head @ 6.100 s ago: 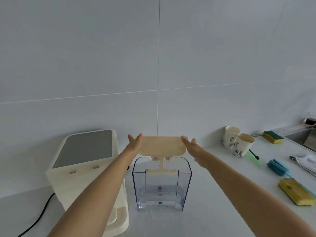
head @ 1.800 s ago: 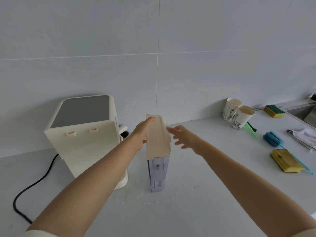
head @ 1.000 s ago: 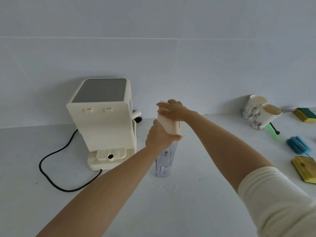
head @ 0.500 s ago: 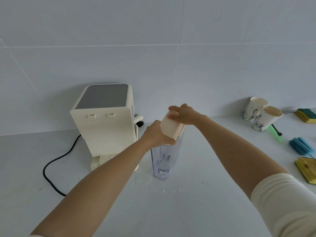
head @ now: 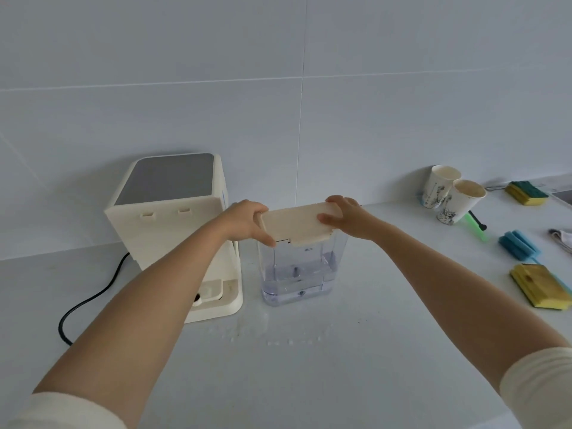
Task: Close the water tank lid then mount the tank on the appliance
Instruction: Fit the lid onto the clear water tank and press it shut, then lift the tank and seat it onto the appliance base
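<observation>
My left hand [head: 247,222] fingers clamp the lid's [head: 295,224] 9 o'clock end, right hand [head: 348,216] fingers its 3 o'clock end. Lid sits atop the clear tank [head: 301,267]; shallow water inside. Tank stands on the surface [head: 278,366], at 3 o'clock of the appliance [head: 173,218].

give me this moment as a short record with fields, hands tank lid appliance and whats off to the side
left hand: grip on the left end of the lid
right hand: grip on the right end of the lid
lid: cream, lying flat on top of the tank
tank: clear, a little water at the bottom, upright on the counter, not mounted
appliance: cream, grey top, left of the tank, black cord trailing left
counter: white, water droplets in front of the tank
side items: two paper cups and sponges to the right
</observation>
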